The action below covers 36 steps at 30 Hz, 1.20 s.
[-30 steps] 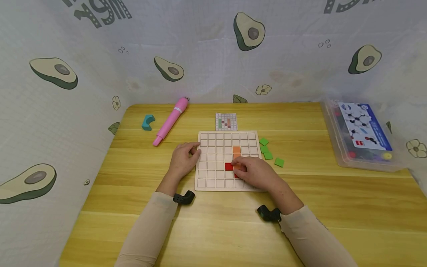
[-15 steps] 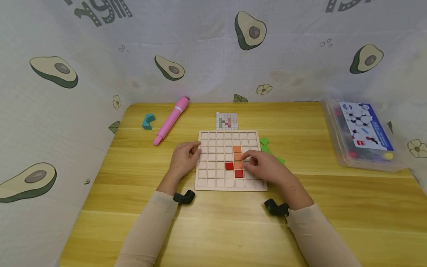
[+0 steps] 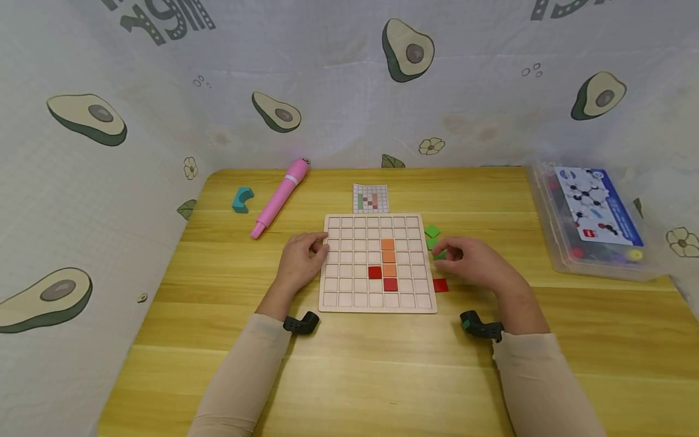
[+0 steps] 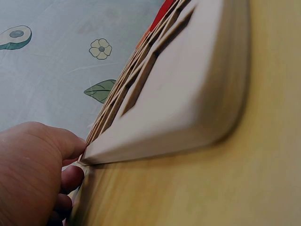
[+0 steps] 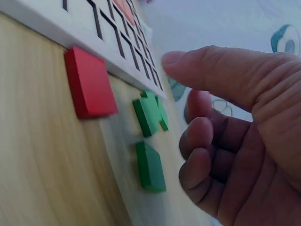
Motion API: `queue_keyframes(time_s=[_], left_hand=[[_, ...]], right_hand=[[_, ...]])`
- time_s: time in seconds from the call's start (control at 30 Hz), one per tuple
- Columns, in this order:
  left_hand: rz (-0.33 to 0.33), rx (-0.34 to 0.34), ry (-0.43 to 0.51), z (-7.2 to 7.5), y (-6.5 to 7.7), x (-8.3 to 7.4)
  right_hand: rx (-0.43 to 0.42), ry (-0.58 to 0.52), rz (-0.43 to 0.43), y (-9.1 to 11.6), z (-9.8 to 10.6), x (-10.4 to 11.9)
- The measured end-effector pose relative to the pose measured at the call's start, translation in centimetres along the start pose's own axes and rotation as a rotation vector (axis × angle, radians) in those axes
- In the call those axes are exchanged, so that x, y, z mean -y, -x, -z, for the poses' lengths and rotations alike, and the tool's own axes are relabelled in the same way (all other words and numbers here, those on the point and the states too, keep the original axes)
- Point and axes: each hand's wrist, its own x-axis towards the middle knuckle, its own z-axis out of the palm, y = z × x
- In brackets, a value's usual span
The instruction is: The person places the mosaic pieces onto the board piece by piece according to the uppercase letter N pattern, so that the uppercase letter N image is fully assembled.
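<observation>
The wooden grid board (image 3: pixel 346 285) lies mid-table with three orange tiles (image 3: pixel 388 257) in one column. Two red tiles (image 3: pixel 374 272) sit in its lower cells, one directly below the orange column. My left hand (image 3: pixel 300 260) rests its fingertips against the board's left edge. Beyond the right edge, my right hand (image 3: pixel 475 262) hovers near the green tiles (image 3: pixel 432 231) with thumb and fingers apart and nothing between them. It partly covers those tiles in the head view; the right wrist view shows a separate green tile (image 5: pixel 150 167). One loose red tile (image 3: pixel 440 285) lies beside the board.
A small printed pattern card (image 3: pixel 371 199) lies behind the board. At the back left are a pink stick-like object (image 3: pixel 280 199) and a teal arch block (image 3: pixel 242 200). A clear plastic box (image 3: pixel 595 218) stands at the right. Patterned cloth (image 3: pixel 338 73) hangs behind.
My right hand has moved right, off the orange column to the green tiles, uncovering the tiles on the board and the loose red tile. My left hand has stayed put.
</observation>
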Motion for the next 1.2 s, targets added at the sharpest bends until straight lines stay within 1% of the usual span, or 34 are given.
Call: queue_keyframes(time_s=[0.17, 0.37, 0.43, 0.5, 0.73, 0.83, 1.0, 1.1, 1.2], left_hand=[[-0.009, -0.006, -0.001, 0.0, 0.0, 0.0], [-0.008, -0.009, -0.001, 0.0, 0.1, 0.0], [-0.006, -0.010, -0.003, 0.0, 0.1, 0.0], [-0.004, -0.010, -0.004, 0.0, 0.1, 0.0], [-0.002, -0.006, 0.001, -0.1, 0.0, 0.0], [-0.006, -0.007, 0.001, -0.1, 0.0, 0.1], [-0.005, -0.009, 0.002, -0.1, 0.0, 0.0], [-0.001, -0.007, 0.000, -0.1, 0.0, 0.0], [0.001, -0.004, -0.001, -0.1, 0.0, 0.0]], right_hand=[[0.065, -0.007, -0.041, 0.2, 0.4, -0.9], [0.215, -0.017, -0.107, 0.4, 0.6, -1.3], [0.242, -0.023, -0.122, 0.4, 0.6, -1.3], [0.242, -0.022, -0.128, 0.4, 0.6, -1.3], [0.194, -0.015, -0.119, 0.6, 0.7, -1.1], [0.209, -0.008, -0.125, 0.6, 0.8, -1.1], [0.259, -0.005, -0.128, 0.5, 0.7, -1.0], [0.259, -0.009, -0.114, 0.4, 0.6, -0.9], [0.251, -0.020, -0.116, 0.4, 0.5, -0.9]])
